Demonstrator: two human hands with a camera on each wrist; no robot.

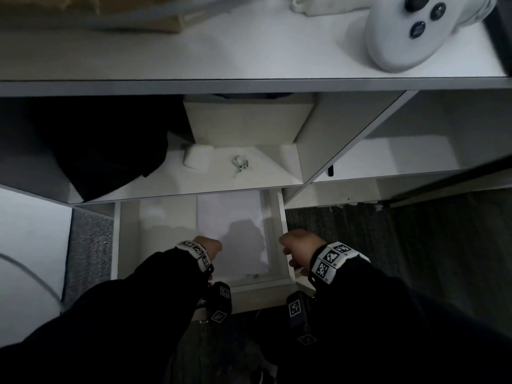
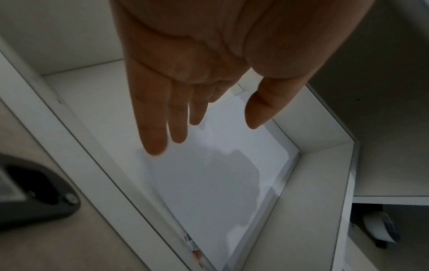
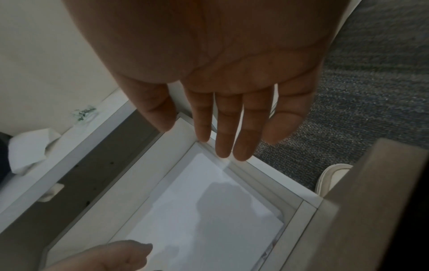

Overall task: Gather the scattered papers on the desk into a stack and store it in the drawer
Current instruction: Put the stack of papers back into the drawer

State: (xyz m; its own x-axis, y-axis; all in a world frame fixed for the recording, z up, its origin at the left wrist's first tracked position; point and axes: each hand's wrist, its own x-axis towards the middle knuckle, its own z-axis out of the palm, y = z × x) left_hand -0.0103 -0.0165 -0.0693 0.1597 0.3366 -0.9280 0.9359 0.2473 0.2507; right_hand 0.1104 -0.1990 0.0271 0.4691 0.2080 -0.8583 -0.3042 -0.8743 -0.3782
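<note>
A stack of white papers (image 1: 235, 231) lies flat in the right half of the open white drawer (image 1: 158, 234) under the desk. My left hand (image 1: 210, 249) hovers over the stack's near left edge, holding nothing. In the left wrist view its fingers (image 2: 153, 128) hang straight above the papers (image 2: 220, 183). My right hand (image 1: 300, 249) is over the drawer's right wall. The right wrist view shows that hand (image 3: 199, 128) with straight fingers above the wall (image 3: 253, 176), clear of the papers (image 3: 209, 220).
A white controller (image 1: 410, 31) lies on the desk top. The shelf above the drawer holds a dark bag (image 1: 110, 151), white foam blocks (image 1: 198, 157) and a small metal item (image 1: 239, 163). Grey carpet (image 1: 388, 245) lies to the right, with a shoe (image 3: 332, 176) near the drawer corner.
</note>
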